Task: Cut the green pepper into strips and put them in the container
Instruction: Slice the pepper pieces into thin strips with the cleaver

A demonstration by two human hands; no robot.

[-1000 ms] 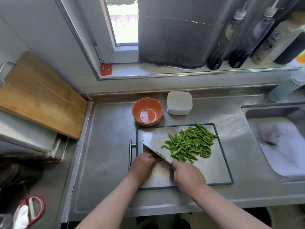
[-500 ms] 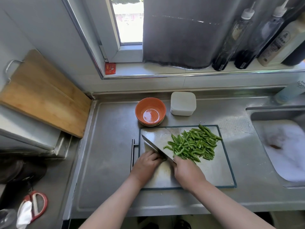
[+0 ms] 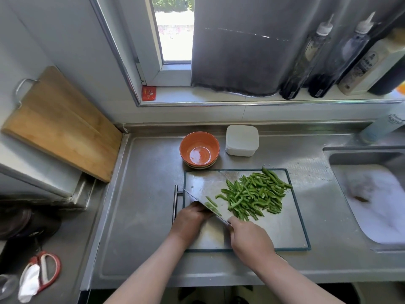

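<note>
Drawn slightly toward the stainless steel counter (image 3: 142, 216) front edge, right hand (image 3: 249, 240) clenches its grip on the broad steel knife (image 3: 203, 205), while left hand (image 3: 190, 218) curls behind the blade, grip contents hidden, beside piled green pepper strips (image 3: 254, 194) on the grey rectangular cutting board (image 3: 285, 227).

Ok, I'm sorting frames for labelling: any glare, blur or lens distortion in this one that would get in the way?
Head view: daylight blows out the window; a bright glare spot sits in the orange bowl; wide-angle distortion leans the window frame and the bottles; the pepper strips and knife read sharp.
</note>
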